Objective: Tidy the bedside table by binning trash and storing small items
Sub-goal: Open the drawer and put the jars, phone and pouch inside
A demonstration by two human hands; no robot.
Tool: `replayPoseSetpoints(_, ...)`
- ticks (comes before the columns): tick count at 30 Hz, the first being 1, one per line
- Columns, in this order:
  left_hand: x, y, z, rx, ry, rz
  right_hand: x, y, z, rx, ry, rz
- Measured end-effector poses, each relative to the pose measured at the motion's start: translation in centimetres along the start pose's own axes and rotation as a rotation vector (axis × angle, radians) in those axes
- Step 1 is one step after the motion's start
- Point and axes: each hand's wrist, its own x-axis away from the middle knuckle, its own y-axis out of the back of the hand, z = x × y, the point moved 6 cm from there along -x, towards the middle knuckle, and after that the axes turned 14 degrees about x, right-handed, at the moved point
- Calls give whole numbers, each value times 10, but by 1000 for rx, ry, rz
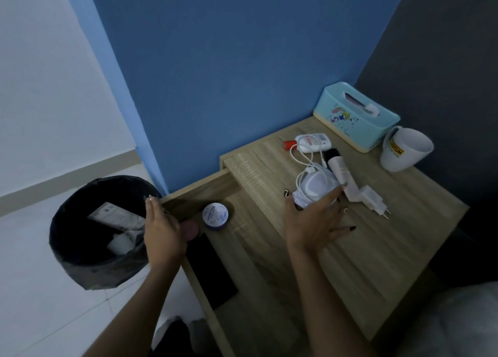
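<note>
Reaching over the table (310, 262), the right hand (312, 222) hovers with fingers spread just before the coiled cable (312, 178), grip empty. Left of it, the left hand (161, 230) is flat and open beside the bin (80, 262); beyond the cable stand a mug (404, 149) and tissue box (355, 114).

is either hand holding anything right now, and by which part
Left hand is open and empty. Right hand reaches the coiled white cable bundle; a closed grip cannot be told.
</note>
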Motion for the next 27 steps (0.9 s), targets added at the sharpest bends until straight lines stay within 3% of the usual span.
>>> replayPoseSetpoints(4, 0, 0, -1, 5, 2, -3, -9, 9, -5, -116, 21, -55)
replayPoseSetpoints(11, 1, 2, -2, 13, 11, -4, -37, 42, -4, -94, 107, 186)
replayPoseSetpoints(18, 0, 1, -2, 20, 20, -4, -23, 91, 10, -207, 179, 257)
replayPoseSetpoints(27, 0, 1, -2, 27, 35, -7, 61, 65, 38, -442, 506, 411)
